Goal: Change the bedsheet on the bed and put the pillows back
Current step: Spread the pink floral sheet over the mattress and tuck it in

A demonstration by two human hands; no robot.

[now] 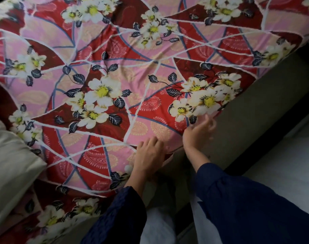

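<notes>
Where the left hand [149, 155] grips: fingers bent over the floral bedsheet [104, 55] edge, pinching or just pressing, can't tell.
Right hand [198, 132]: blurry, at the same edge, hold unclear.
Why: probably tucking it down the mattress side [247, 110].
Arms: both reaching forward, side by side.
Sheet: spread over the bed, cream pillow [11, 155] off left.

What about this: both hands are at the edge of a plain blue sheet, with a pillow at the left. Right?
No. The head view shows the sheet is red and pink with white flowers, not plain blue. Left hand, right hand and pillow are as you say.
</notes>
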